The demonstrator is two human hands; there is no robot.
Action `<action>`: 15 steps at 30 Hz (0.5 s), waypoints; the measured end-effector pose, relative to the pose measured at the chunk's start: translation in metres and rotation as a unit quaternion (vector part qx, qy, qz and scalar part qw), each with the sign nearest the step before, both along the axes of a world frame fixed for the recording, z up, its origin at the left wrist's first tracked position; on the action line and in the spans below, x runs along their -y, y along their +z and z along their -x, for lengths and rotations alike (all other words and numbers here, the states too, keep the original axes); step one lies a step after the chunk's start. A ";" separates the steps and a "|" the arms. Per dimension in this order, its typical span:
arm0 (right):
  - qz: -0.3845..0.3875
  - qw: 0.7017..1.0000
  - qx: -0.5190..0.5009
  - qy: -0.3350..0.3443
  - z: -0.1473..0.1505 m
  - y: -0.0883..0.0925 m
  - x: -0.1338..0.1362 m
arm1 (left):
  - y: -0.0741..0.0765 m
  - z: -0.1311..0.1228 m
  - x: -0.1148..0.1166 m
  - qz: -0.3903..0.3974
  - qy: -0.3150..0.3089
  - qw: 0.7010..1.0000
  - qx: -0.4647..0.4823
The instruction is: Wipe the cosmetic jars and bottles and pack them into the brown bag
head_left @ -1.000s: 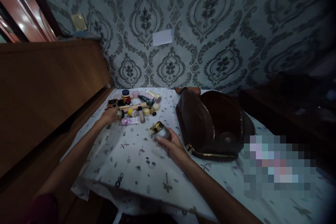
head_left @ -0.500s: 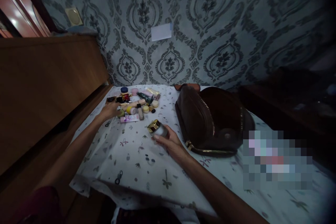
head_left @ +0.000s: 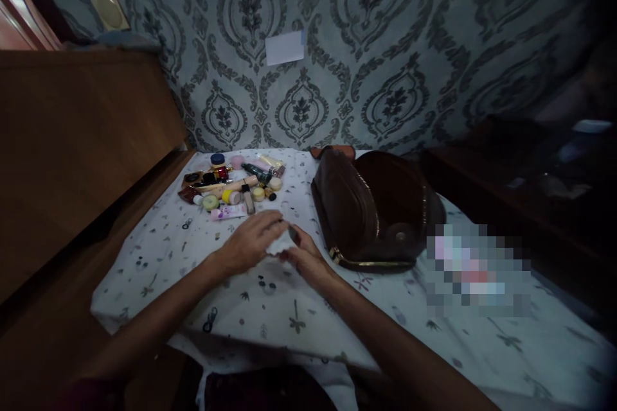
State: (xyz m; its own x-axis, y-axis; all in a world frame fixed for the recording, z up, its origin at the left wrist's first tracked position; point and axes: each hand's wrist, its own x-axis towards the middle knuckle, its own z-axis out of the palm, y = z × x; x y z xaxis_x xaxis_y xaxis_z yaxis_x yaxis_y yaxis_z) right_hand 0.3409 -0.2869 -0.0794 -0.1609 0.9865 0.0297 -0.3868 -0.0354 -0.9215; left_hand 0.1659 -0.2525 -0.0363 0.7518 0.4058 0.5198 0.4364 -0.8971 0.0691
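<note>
Both my hands meet over a small frosted jar (head_left: pixel 283 243) on the patterned white tablecloth (head_left: pixel 241 308). My left hand (head_left: pixel 250 241) is cupped over the jar's top, hiding its gold lid. Around the jar's body from the right, my right hand (head_left: pixel 304 258) has its fingers wrapped. Only a pale bit of the jar shows between the hands.
A heap of small cosmetics (head_left: pixel 234 187) lies at the table's far left. An open brown leather bag (head_left: pixel 376 209) lies right of my hands. A wooden cabinet (head_left: pixel 77 141) borders the left side, dark furniture (head_left: pixel 520 167) the right, and patterned wallpaper the back.
My left hand left the cosmetics heap and came over to the jar, covering its gold lid. My right hand kept holding the jar. The view shifted slightly.
</note>
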 end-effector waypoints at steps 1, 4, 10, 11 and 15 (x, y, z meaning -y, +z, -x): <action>-0.010 1.000 0.012 -0.005 -0.001 0.000 0.001 | -0.002 -0.007 0.002 -0.011 -0.027 0.999 -0.013; -0.012 0.999 0.047 -0.010 -0.003 0.005 0.003 | 0.001 -0.019 0.000 0.033 -0.031 0.999 -0.008; -0.071 0.994 0.083 -0.003 -0.003 0.008 0.005 | 0.020 -0.027 -0.011 0.280 0.102 0.950 0.087; -0.084 0.992 0.094 -0.004 -0.003 0.007 0.005 | 0.020 -0.028 -0.014 0.331 0.124 0.928 0.116; -0.148 0.977 0.153 -0.027 -0.004 0.000 0.005 | 0.010 -0.026 -0.025 0.532 0.153 0.790 0.265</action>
